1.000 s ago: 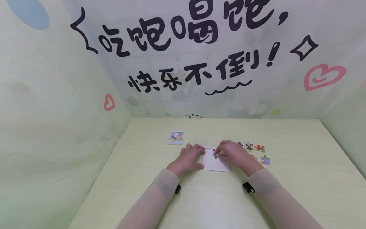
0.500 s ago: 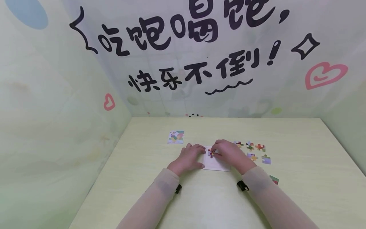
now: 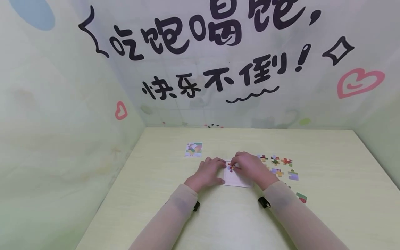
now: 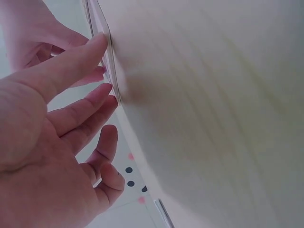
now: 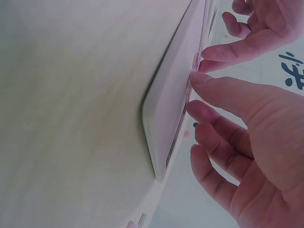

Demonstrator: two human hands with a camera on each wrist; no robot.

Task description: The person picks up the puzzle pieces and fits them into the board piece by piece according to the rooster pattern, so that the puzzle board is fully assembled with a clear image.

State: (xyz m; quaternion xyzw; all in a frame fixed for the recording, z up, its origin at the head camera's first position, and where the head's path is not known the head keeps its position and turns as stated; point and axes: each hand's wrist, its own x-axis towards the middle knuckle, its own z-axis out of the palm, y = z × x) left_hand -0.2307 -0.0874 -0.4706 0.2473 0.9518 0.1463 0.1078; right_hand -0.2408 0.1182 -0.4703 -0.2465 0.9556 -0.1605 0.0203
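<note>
We find the left hand point(image 3: 207, 174) at the white tray point(image 3: 236, 178), its fingers extended and gripping nothing, the tips touching the left edge. We observe the right hand point(image 3: 251, 167) pinching a small multicoloured puzzle piece point(image 3: 230, 168) between thumb and fingers at the tray's far left corner; we cannot tell whether it lies flat. We note loose pieces point(image 3: 293, 175) on the table point(image 3: 225, 218) right of the tray, and a picture card point(image 3: 193, 149) beyond the left hand.
</note>
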